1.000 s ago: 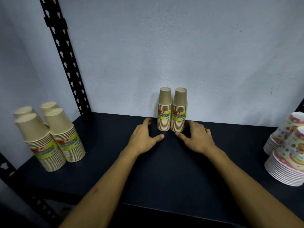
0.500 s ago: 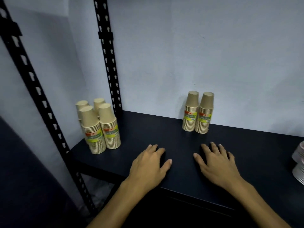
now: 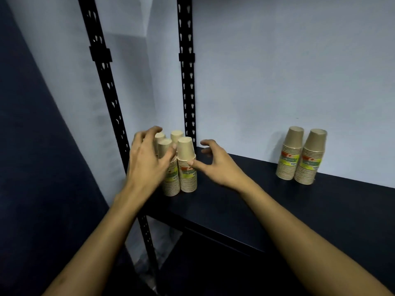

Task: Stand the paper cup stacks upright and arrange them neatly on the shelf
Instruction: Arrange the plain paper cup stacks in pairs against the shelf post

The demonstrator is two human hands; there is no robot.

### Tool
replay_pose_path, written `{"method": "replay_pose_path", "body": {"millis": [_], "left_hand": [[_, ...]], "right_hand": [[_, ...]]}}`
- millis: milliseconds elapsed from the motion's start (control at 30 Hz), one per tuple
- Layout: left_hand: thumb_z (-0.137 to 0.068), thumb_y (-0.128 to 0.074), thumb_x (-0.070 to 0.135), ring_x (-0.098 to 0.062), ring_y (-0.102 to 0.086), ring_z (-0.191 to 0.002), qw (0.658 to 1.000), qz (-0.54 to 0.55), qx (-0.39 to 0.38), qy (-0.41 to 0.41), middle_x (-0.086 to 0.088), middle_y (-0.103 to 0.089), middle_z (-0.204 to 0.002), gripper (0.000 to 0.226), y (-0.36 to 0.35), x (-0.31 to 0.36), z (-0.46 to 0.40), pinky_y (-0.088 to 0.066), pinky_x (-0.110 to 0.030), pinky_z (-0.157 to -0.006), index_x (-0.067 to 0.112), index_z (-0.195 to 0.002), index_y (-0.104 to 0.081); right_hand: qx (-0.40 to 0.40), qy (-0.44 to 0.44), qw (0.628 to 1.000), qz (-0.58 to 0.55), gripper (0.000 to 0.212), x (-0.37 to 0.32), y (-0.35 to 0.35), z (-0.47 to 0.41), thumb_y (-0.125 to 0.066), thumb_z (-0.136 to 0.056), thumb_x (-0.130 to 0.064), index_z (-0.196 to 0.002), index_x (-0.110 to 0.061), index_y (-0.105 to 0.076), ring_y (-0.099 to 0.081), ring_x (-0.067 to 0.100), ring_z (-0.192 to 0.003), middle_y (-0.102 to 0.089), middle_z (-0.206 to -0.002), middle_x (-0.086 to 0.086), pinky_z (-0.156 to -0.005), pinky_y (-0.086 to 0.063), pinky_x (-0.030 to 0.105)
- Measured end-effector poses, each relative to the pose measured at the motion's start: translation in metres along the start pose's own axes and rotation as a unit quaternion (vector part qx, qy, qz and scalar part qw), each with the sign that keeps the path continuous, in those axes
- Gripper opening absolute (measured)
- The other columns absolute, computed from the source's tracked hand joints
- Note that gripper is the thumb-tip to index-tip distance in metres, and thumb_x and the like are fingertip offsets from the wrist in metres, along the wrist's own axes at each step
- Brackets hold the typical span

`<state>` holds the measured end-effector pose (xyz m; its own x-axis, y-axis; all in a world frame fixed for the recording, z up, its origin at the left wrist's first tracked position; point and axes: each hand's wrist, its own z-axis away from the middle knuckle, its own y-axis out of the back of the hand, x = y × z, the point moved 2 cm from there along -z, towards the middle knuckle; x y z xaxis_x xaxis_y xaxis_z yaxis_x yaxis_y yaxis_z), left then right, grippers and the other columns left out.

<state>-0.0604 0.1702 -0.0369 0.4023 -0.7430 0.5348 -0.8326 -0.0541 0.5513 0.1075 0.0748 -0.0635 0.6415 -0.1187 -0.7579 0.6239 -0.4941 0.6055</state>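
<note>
Several tan paper cup stacks (image 3: 187,165) with yellow-green labels stand upright, bunched at the left end of the dark shelf (image 3: 245,201). My left hand (image 3: 147,159) is spread over the left side of this bunch, fingers loosely curved, covering part of it. My right hand (image 3: 215,163) reaches in from the right with fingers spread; its thumb tip touches the front right stack. Two more upright stacks (image 3: 301,155) stand side by side against the wall at the right.
Two black perforated shelf posts (image 3: 187,82) rise just behind and left of the bunch. A pale wall (image 3: 277,71) closes the back. The shelf's front edge (image 3: 213,227) runs diagonally below my arms.
The view has swung left. Both hands left the shelf surface in front of the two middle stacks and moved up and left to the bunch of stacks at the left end.
</note>
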Motion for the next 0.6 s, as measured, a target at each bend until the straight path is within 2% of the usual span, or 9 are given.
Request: {"method": "replay_pose_path", "body": {"millis": [100,200,400,500,600], "left_hand": [[-0.091,-0.068,0.046,-0.026,-0.067,-0.101,0.998,-0.005,-0.045,0.032,-0.010,-0.066,-0.120,0.052,-0.009,-0.014,-0.007,-0.057,-0.040,-0.088,0.017,-0.133,-0.057],[-0.092,-0.070,0.039,-0.025,-0.068,-0.093,0.999,0.003,-0.024,0.029,-0.009,-0.069,-0.115,0.046,-0.016,-0.020,-0.004,-0.058,-0.040,-0.085,0.018,-0.132,-0.058],[-0.091,-0.074,0.028,-0.014,-0.067,-0.087,0.997,0.056,-0.032,0.039,-0.002,-0.068,-0.109,0.041,-0.018,-0.025,-0.005,-0.052,-0.023,-0.078,0.020,-0.129,-0.061],[-0.090,-0.075,0.023,-0.005,-0.065,-0.079,0.994,0.089,-0.044,0.048,0.004,-0.067,-0.100,0.038,-0.019,-0.021,-0.004,-0.043,-0.002,-0.068,0.020,-0.125,-0.064],[-0.090,-0.074,0.024,-0.010,-0.068,-0.086,0.991,0.112,-0.064,0.029,0.004,-0.068,-0.102,0.038,-0.028,-0.014,0.000,-0.042,-0.001,-0.068,0.024,-0.127,-0.064]], "right_hand": [[-0.006,-0.002,0.999,-0.045,0.088,0.001,-0.013,-0.018,-0.086,-0.077,-0.038,-0.148,-0.018,-0.039,-0.057,0.020,-0.126,-0.059,-0.139,0.006,-0.107,-0.049,0.042],[-0.026,-0.007,0.996,-0.081,0.080,0.014,-0.022,-0.025,-0.088,-0.076,-0.023,-0.143,-0.013,-0.046,-0.065,0.020,-0.115,-0.065,-0.130,0.007,-0.100,-0.055,0.041],[-0.023,0.028,0.994,-0.103,0.066,0.030,-0.027,-0.021,-0.084,-0.081,-0.022,-0.139,-0.015,-0.051,-0.068,0.019,-0.107,-0.068,-0.121,0.004,-0.095,-0.058,0.044],[-0.026,0.040,0.993,-0.106,0.064,0.035,-0.019,-0.016,-0.084,-0.081,-0.023,-0.136,-0.016,-0.052,-0.069,0.016,-0.104,-0.068,-0.116,0.002,-0.094,-0.059,0.042],[-0.020,0.045,0.992,-0.115,0.065,0.047,-0.005,-0.005,-0.084,-0.080,-0.026,-0.136,-0.017,-0.052,-0.070,0.016,-0.104,-0.068,-0.115,-0.001,-0.094,-0.059,0.043]]}}
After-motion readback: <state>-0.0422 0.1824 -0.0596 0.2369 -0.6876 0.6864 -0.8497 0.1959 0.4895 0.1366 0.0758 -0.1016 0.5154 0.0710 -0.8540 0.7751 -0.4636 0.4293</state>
